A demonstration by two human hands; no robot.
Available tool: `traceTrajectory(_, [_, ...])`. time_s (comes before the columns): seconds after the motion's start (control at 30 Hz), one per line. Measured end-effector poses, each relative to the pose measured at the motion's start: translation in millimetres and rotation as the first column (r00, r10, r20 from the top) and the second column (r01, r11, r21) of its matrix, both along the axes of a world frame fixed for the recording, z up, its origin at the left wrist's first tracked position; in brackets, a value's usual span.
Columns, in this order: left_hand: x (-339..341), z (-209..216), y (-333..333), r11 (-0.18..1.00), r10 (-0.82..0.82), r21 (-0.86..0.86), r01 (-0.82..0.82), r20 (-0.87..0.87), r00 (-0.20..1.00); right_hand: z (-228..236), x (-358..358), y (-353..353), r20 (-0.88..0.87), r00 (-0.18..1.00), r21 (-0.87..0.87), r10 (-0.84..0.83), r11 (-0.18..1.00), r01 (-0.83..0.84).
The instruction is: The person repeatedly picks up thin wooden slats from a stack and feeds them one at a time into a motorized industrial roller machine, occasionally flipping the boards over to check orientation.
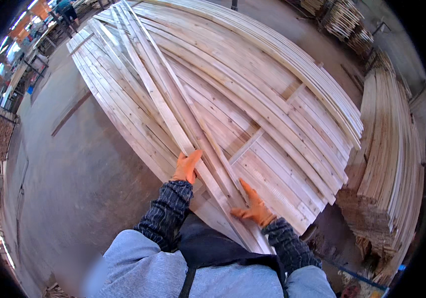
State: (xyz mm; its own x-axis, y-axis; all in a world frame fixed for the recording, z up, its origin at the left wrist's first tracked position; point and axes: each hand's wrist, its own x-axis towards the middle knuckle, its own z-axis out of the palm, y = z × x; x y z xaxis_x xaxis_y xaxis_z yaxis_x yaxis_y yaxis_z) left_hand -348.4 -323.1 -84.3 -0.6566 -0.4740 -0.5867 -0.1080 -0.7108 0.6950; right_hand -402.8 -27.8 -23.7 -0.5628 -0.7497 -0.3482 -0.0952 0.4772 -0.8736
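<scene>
Long pale wooden boards slant across a wide stack of planks [277, 134] in front of me. My left hand [187, 168], in an orange glove, grips the edge of one narrow board [156, 99], thumb on its top face and the other fingers mostly hidden. Farther right and nearer my body, my right hand [256, 207], also gloved in orange, has thumb and fingers spread at the side of the slanting boards. It touches or nearly touches a second board [205, 129]. The near board ends reach my dark apron [208, 241].
A cross strip [247, 146] lies between plank layers. Tall timber piles stand at the right [387, 164] and far right back [342, 20]. A loose plank [71, 113] rests on the concrete floor [84, 164]. At the far left back stands another person [66, 10].
</scene>
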Motion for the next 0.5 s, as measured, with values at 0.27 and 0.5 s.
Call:
traceTrajectory(0.27, [47.3,-13.5,-6.3,0.902,-0.337,-0.352,0.25,-0.21,0.918,4.4,22.7,14.4,0.303,0.953,0.018,-0.034,0.999,0.03])
traceTrajectory(0.5, [47.1,-34.6,-2.3,0.761,-0.415,-0.489,0.425,0.137,0.9,8.3,27.7,30.0,0.315,0.948,0.118,-0.049,0.993,0.012])
